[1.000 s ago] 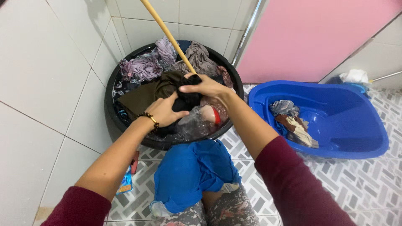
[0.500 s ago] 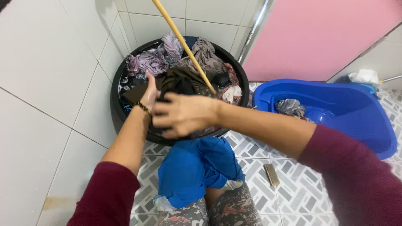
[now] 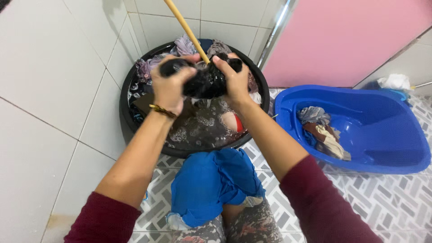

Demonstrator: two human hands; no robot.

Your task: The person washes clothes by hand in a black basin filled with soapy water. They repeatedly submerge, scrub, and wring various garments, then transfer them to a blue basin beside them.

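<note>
Over the black tub full of soapy water and wet clothes, the left hand and the right hand both squeeze tight around a wet black cloth. A wooden stick leans just behind. Well to the right sits a blue tub.

No sign, screen or printed label showed anywhere in the scene. The only possible package was a small sliver of bright blue material lying on the grey patterned floor tiles at the near left, between the white tiled wall and the crumpled blue cloth. The left arm in its dark red sleeve covered nearly all of it, so its shape and any other colours could not be made out.
</note>
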